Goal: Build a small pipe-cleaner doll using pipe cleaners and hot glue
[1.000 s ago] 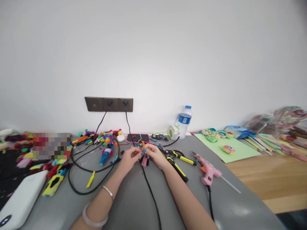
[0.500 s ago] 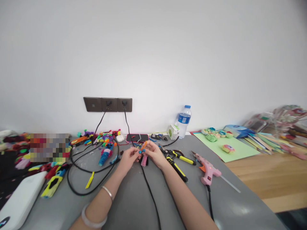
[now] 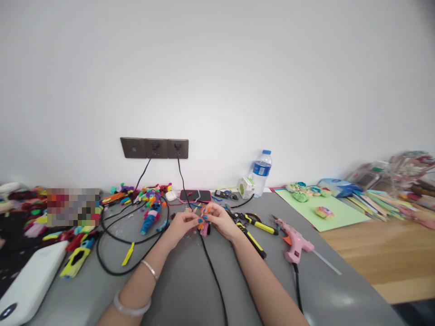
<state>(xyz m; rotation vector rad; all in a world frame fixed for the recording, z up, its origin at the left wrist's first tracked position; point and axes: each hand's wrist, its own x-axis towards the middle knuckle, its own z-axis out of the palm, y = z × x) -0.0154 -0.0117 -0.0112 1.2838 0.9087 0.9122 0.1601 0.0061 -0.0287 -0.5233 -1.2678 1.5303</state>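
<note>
In front of me, my two hands meet over the grey table. My right hand [image 3: 219,222] pinches a small orange pipe cleaner [image 3: 205,210], which looks bent into a curl. The fingertips of my left hand [image 3: 182,227] are closed on its lower part, touching the right fingers. Pink fuzzy pieces [image 3: 204,230] lie just under the fingertips, partly covered. Blue nails hide some of the grip. Left of my hands lies a blue pipe-cleaner figure [image 3: 148,222] with a colourful top.
Yellow-black pliers [image 3: 251,240] and a pink glue gun [image 3: 295,242] lie to the right. Black cables [image 3: 211,265] cross the table. A water bottle [image 3: 261,174] stands by the wall. Green paper [image 3: 326,217] holds small flowers. A white power bank [image 3: 37,280] lies at left.
The orange pipe cleaner stood up as a straighter strip and now looks curled down between my fingers. My left fingertips have shifted slightly right. The view has moved a little.
</note>
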